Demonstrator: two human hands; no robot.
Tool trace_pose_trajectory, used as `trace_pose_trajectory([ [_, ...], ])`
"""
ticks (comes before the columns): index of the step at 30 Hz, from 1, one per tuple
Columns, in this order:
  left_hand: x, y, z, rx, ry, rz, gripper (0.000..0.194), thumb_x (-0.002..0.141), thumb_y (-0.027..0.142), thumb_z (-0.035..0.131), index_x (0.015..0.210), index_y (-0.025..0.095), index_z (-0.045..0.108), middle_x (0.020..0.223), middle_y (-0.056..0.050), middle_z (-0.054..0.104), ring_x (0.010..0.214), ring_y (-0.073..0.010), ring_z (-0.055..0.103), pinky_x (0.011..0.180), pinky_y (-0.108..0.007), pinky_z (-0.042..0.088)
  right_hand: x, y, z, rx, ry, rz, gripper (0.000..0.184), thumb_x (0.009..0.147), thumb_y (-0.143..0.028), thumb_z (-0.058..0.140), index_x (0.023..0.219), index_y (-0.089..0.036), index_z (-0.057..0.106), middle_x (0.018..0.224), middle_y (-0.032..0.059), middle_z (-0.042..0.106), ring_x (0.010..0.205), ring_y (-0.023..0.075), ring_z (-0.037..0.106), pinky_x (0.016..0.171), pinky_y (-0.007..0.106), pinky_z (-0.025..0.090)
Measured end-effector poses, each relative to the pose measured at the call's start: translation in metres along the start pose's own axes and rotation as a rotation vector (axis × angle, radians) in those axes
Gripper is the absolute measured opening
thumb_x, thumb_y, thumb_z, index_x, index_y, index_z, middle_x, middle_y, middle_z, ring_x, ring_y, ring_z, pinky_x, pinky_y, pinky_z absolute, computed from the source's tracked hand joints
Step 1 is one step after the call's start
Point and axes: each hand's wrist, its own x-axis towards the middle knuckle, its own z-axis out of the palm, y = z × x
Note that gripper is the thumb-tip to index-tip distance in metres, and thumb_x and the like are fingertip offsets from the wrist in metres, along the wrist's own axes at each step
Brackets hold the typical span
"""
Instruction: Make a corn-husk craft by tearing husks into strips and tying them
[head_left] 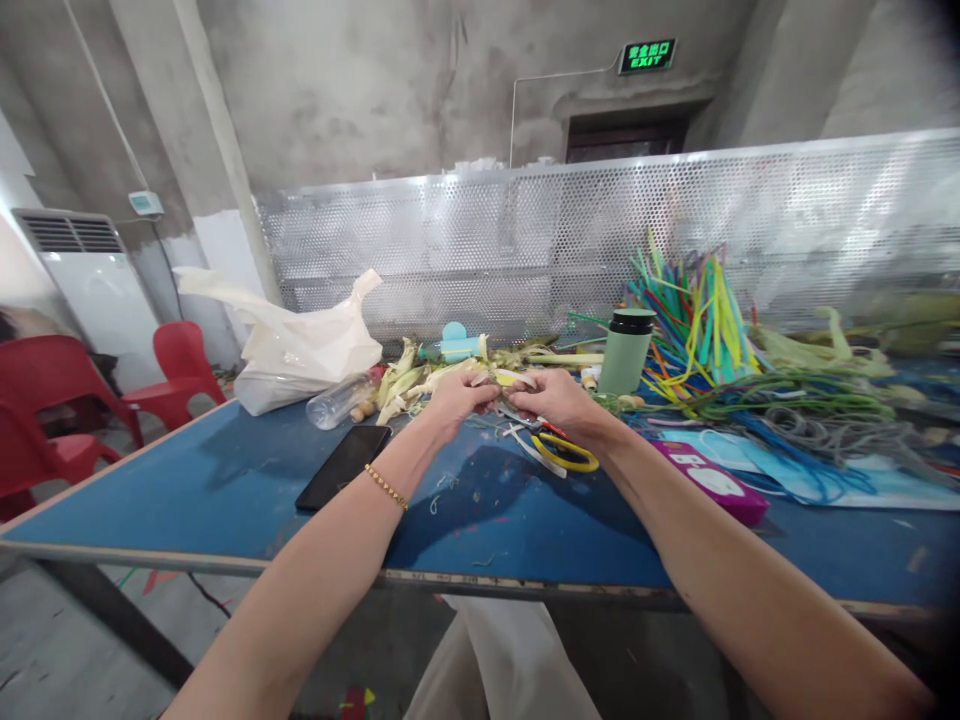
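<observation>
My left hand [463,395] and my right hand [556,402] are close together above the middle of the table. Each is closed in a pinch on a pale yellow-green corn husk strip [512,380] that spans the small gap between them. My fingers cover part of it, and its ends are hard to make out. Just below my right hand lies a pair of scissors with yellow handles [583,464], its blades partly hidden under the hand. More dried corn husks [401,385] are heaped behind and left of my left hand. A black phone [343,467] rests by my left forearm.
The blue table [247,500] carries a white plastic bag [307,345], a clear bottle [337,402], a green flask [626,352], colourful strips [705,320], coiled cords [814,435] and a purple box [712,483]. Behind it stands a perforated metal screen [450,250]. Red chairs [176,365] are at left.
</observation>
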Motion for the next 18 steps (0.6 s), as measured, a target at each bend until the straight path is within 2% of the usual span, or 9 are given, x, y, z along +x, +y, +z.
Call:
trace_pose_trajectory([
  [2,0.001,0.002,-0.002,-0.035,0.067,0.005,0.022,0.063,0.022,0.073,0.057,0.015,0.053,0.054,0.001,0.056,0.051,-0.0091,0.05,0.055,-0.025,0.036,0.0,0.0,0.0,0.017,-0.027,0.075,0.005,0.061,-0.02,0.063,0.062,-0.017,0.059,0.05,-0.0033,0.051,0.048,0.0097,0.043,0.047,0.024,0.033],
  [5,0.003,0.005,-0.007,-0.101,0.153,0.022,0.022,0.063,0.02,0.072,0.057,0.016,0.051,0.053,0.001,0.055,0.051,-0.0085,0.049,0.054,-0.024,0.036,0.001,0.0,-0.004,-0.035,-0.015,0.133,0.009,0.061,-0.016,0.062,0.07,-0.016,0.064,0.051,-0.0021,0.055,0.048,0.0107,0.046,0.046,0.024,0.036],
  [9,0.002,0.007,-0.008,-0.123,0.081,0.039,0.02,0.063,0.021,0.074,0.061,0.015,0.054,0.055,0.001,0.055,0.052,-0.0091,0.049,0.054,-0.024,0.035,0.005,-0.002,-0.013,-0.05,0.152,0.092,0.02,0.063,-0.012,0.062,0.081,-0.015,0.07,0.077,0.0044,0.07,0.066,0.0133,0.06,0.054,0.023,0.042],
  [11,0.001,0.006,-0.006,-0.105,0.022,0.054,0.019,0.063,0.022,0.075,0.065,0.014,0.058,0.058,0.0,0.057,0.053,-0.009,0.049,0.056,-0.024,0.035,0.005,-0.003,-0.014,0.029,0.128,0.11,0.019,0.065,-0.017,0.066,0.083,-0.015,0.072,0.087,0.007,0.072,0.075,0.0152,0.063,0.057,0.023,0.044],
  [14,0.0,0.002,-0.001,-0.083,-0.025,0.075,0.019,0.064,0.023,0.076,0.071,0.012,0.062,0.062,0.0,0.059,0.055,-0.0086,0.048,0.057,-0.024,0.035,0.004,-0.001,-0.01,0.134,-0.006,0.138,0.021,0.067,-0.033,0.074,0.077,-0.015,0.07,0.076,0.0069,0.069,0.068,0.015,0.061,0.054,0.024,0.041],
  [18,0.001,-0.003,0.001,-0.079,-0.054,0.085,0.021,0.064,0.023,0.078,0.076,0.012,0.065,0.063,0.0,0.059,0.055,-0.008,0.046,0.057,-0.024,0.035,0.003,0.003,-0.003,0.132,-0.015,0.068,0.032,0.063,-0.043,0.078,0.062,-0.015,0.062,0.06,0.0017,0.061,0.054,0.0103,0.05,0.048,0.023,0.034],
])
